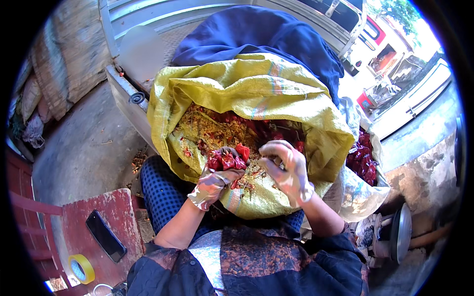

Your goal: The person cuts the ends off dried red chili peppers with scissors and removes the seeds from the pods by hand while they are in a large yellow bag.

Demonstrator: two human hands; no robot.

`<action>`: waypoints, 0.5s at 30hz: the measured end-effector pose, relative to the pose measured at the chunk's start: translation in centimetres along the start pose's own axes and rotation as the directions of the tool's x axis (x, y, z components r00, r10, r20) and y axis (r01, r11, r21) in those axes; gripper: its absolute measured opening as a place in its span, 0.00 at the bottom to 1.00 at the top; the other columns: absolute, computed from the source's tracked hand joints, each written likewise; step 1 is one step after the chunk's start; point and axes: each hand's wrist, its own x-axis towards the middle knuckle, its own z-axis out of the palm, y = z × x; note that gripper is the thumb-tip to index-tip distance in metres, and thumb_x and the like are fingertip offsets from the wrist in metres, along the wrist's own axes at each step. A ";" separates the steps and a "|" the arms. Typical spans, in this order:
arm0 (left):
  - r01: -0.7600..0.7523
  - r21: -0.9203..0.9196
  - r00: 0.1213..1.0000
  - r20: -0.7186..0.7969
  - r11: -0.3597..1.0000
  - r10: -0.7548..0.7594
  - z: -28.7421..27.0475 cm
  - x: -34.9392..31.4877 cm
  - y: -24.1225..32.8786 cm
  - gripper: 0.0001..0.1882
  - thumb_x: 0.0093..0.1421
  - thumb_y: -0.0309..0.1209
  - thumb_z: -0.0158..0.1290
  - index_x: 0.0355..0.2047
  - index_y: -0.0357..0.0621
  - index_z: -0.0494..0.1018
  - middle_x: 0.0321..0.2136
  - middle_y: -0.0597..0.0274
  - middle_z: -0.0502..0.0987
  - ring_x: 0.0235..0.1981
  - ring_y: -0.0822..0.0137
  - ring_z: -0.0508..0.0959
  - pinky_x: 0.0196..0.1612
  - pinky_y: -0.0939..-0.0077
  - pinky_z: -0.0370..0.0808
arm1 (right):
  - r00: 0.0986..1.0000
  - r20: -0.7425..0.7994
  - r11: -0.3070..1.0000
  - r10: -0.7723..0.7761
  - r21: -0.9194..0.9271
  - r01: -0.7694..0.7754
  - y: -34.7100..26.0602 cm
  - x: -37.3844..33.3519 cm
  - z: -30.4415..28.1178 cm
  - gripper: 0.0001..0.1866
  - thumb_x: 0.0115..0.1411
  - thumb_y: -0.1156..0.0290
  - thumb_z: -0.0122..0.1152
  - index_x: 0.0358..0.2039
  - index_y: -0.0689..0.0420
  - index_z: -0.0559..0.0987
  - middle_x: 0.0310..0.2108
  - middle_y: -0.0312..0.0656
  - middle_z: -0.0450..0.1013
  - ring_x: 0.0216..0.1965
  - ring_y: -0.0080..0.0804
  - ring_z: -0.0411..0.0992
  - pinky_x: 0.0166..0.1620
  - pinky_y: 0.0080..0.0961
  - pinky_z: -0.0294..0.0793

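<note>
My left hand [213, 185], in a pale stained glove, is wrapped round a cluster of dried red chillies [228, 160]. To its right, my gloved right hand [291, 170] is raised with the fingers curled toward the thumb; whatever may be pinched there is too small to make out. Both hands are over the mouth of a yellow woven sack [237, 86], which rests against my lap. Inside the sack lie loose yellow seeds [210, 129] and bits of stem, with more dark red chillies toward its right side.
Behind the sack bulges a dark blue cloth bundle [256, 29] on a metal truck bed [148, 19]. A white sack [363, 192] of red chillies stands at the right. On the worn red chair [108, 207] at left lie a phone [106, 236] and yellow tape [81, 269].
</note>
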 end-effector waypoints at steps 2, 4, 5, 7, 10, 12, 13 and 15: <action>-0.148 0.040 0.978 0.157 0.988 0.140 0.4 1.1 -0.3 0.25 0.42 0.21 0.61 0.41 0.43 0.65 0.37 0.59 0.73 0.38 0.68 0.74 0.42 0.78 0.73 | 0.975 0.012 0.959 0.222 0.176 -0.221 0.0 0.4 0.1 0.15 0.52 0.68 0.63 0.38 0.60 0.77 0.37 0.45 0.73 0.39 0.35 0.72 0.42 0.26 0.71; -0.245 0.193 0.961 0.177 0.950 0.212 0.9 1.0 -0.5 0.30 0.39 0.28 0.68 0.41 0.45 0.63 0.37 0.63 0.70 0.39 0.70 0.72 0.43 0.78 0.72 | 0.977 0.053 0.942 0.204 0.263 -0.211 0.2 0.2 0.7 0.15 0.53 0.68 0.63 0.40 0.60 0.76 0.37 0.44 0.72 0.39 0.32 0.72 0.42 0.25 0.71; -0.257 0.137 0.947 0.232 0.957 0.221 1.2 0.9 -0.1 0.29 0.41 0.26 0.66 0.42 0.45 0.63 0.37 0.63 0.70 0.39 0.70 0.72 0.44 0.77 0.72 | 0.979 0.067 0.934 0.192 0.294 -0.203 0.2 0.1 0.9 0.16 0.53 0.68 0.63 0.40 0.61 0.76 0.37 0.44 0.72 0.39 0.31 0.72 0.42 0.24 0.71; -0.251 0.036 0.943 0.232 0.967 0.237 1.8 0.7 -0.1 0.37 0.40 0.31 0.69 0.48 0.44 0.60 0.39 0.63 0.71 0.39 0.70 0.73 0.45 0.76 0.73 | 0.991 0.072 0.948 0.113 0.292 -0.129 0.4 -0.2 1.3 0.16 0.53 0.68 0.63 0.41 0.61 0.76 0.37 0.43 0.72 0.39 0.30 0.72 0.41 0.23 0.70; -0.140 0.041 0.982 0.135 0.989 0.133 2.8 0.2 0.7 0.51 0.32 0.42 0.73 0.54 0.44 0.56 0.42 0.62 0.70 0.42 0.70 0.73 0.44 0.76 0.72 | 0.996 0.026 0.952 0.086 0.293 -0.090 -0.9 -0.6 1.8 0.21 0.51 0.66 0.65 0.44 0.61 0.74 0.38 0.45 0.72 0.38 0.31 0.72 0.39 0.23 0.71; -0.152 -0.053 0.956 0.247 0.987 0.160 1.0 0.8 0.2 0.56 0.33 0.40 0.72 0.59 0.44 0.50 0.45 0.58 0.70 0.46 0.67 0.73 0.47 0.73 0.72 | 0.986 -0.011 0.951 0.166 0.266 -0.158 -1.6 -0.9 2.4 0.26 0.49 0.62 0.67 0.47 0.61 0.72 0.38 0.46 0.72 0.39 0.32 0.72 0.40 0.24 0.71; -0.174 -0.072 0.955 0.232 0.982 0.186 1.1 1.2 0.0 0.55 0.34 0.38 0.72 0.59 0.44 0.50 0.45 0.58 0.70 0.46 0.67 0.73 0.47 0.73 0.72 | 0.984 -0.043 0.949 0.176 0.273 -0.158 -1.5 -1.1 2.8 0.29 0.48 0.60 0.68 0.48 0.61 0.71 0.38 0.47 0.72 0.39 0.34 0.72 0.40 0.25 0.71; -0.169 -0.043 0.968 0.180 0.985 0.175 1.4 0.9 -0.4 0.48 0.40 0.32 0.66 0.59 0.45 0.52 0.46 0.58 0.70 0.47 0.66 0.72 0.48 0.71 0.72 | 0.995 -0.096 1.000 -0.005 -0.005 0.004 -1.7 -1.7 3.0 0.37 0.45 0.56 0.69 0.52 0.62 0.67 0.44 0.51 0.69 0.43 0.45 0.70 0.45 0.33 0.70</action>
